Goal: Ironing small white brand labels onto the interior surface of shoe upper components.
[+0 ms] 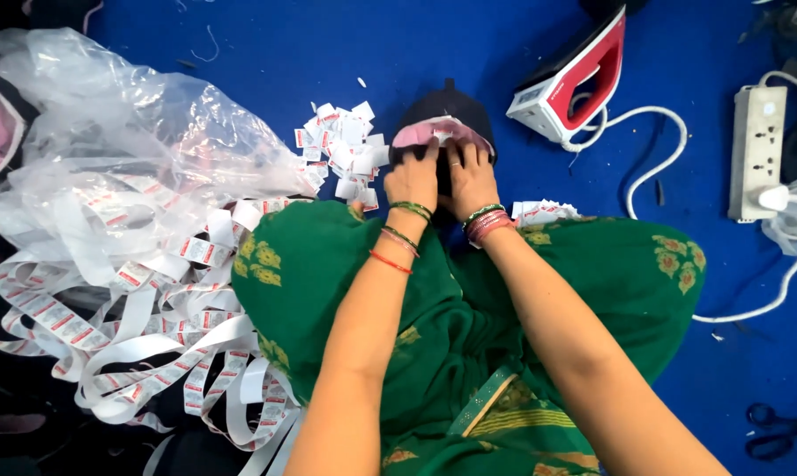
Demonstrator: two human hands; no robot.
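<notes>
Plastic first, at the far left: a big crumpled clear plastic bag (108, 115) lies on the blue floor (266, 53), and below it a tangle of white label tape (143, 326) with red printing spills toward my left knee. Just right of the bag sits a small heap of cut white labels (344, 150), near the left hand but not touching it, as far as I can see.

Straight ahead of me, past the green cloth over my lap (434, 308), is the thing I am working on — a dark cap with a pink lining (441, 123). It lies on the floor directly in front of both hands, on my midline, its rounded crown pointing away from me and its opening toward me, so its long axis runs from me outward. My left hand (413, 179) presses down on the near left edge, fingers curled over the pink rim; my right hand (471, 176) does the same on the near right edge, with fingers laid flatter. Both are closed onto the cap's rim rather than spread open, and they sit side by side, almost touching. Neither is clearly nearer — the cap is shared evenly between them.

Further right a red and white iron (570, 84) rests on the floor with its white cord (654, 150) looping toward a white power strip (757, 150). Dark scissors (778, 430) lie at the lower right, well apart from my hands.
</notes>
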